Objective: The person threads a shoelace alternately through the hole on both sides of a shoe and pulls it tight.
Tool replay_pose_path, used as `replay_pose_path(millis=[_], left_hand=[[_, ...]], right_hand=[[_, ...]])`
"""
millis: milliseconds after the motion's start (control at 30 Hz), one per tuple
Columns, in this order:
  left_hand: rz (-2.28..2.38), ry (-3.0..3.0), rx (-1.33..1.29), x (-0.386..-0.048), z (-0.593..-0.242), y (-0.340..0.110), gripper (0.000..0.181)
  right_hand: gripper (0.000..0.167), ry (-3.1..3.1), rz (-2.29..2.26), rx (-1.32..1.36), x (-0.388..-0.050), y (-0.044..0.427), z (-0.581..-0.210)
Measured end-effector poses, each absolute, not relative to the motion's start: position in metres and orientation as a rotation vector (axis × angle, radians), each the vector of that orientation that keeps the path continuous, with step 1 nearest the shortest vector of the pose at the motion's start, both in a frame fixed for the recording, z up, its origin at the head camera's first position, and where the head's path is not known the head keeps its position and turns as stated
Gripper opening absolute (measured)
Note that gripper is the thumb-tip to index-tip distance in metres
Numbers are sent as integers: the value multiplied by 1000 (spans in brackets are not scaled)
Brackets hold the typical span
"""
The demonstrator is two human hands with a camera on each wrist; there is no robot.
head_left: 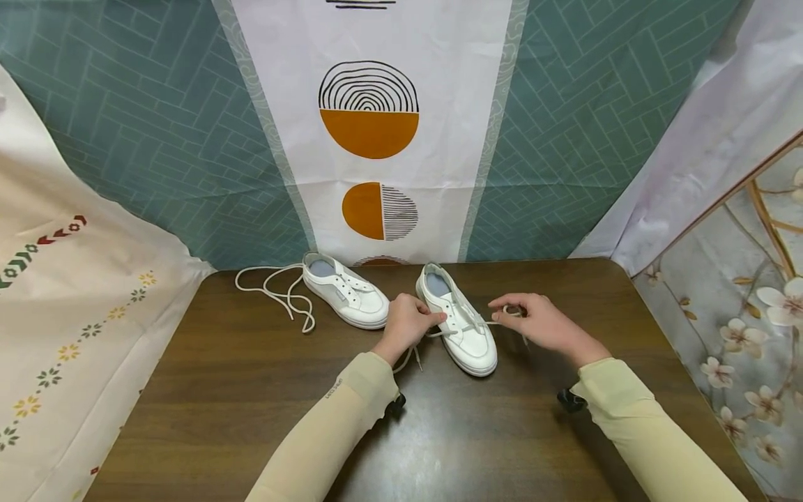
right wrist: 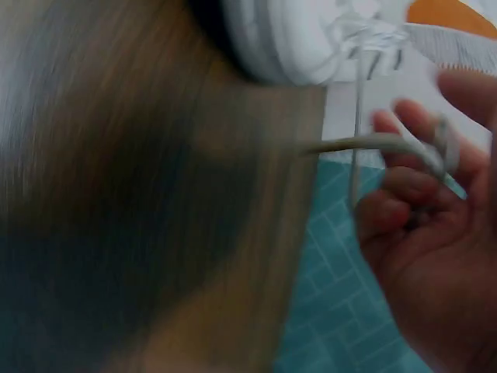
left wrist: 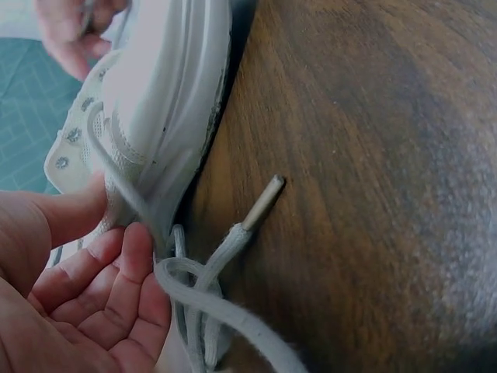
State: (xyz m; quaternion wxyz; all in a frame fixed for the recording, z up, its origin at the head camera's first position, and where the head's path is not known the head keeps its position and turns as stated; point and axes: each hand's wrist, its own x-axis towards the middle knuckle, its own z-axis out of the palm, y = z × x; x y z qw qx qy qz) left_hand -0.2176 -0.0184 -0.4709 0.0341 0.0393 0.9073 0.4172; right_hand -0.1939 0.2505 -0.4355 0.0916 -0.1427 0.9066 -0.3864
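Note:
A white lace-up shoe (head_left: 475, 346) stands on the table with its toe toward me. My left hand (head_left: 409, 322) is at its left side, thumb and curled fingers gripping the upper by the eyelets. In the left wrist view a pale shoelace (left wrist: 256, 330) runs past those fingertips, its tipped end lying over the wood. To the right of the shoe, my right hand (head_left: 536, 321) holds the other part of the lace, drawn out from the eyelets. The right wrist view shows that lace (right wrist: 373, 142) looped among the curled fingers, its free end sticking out; this view is blurred.
A second white shoe (head_left: 351, 296) stands to the left, with a loose white lace (head_left: 285, 296) spread beside it on the brown wooden table (head_left: 251, 390). A patterned cloth (head_left: 370, 167) hangs behind the table's back edge. Flowered fabric (head_left: 740, 362) borders the right side.

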Motion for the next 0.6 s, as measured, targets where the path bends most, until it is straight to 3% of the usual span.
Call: replay_pose_path(millis=[67,267,433,600], left_hand=[[1278,2780,111,-218,-470,-19,37],[1252,2791,129,-218,-468,-19,38],[1257,2826,164,-218,-468,-20,37],[1252,2821,159,-217,-468,-20,37]], right_hand=[[37,2776,-905,-497,-194,251,-439],[18,2905,-826,-385,-199,261,-446],[21,2895,-1210,-156,-205,268,-441],[33,2428,-1849,43,-207,271,-437]])
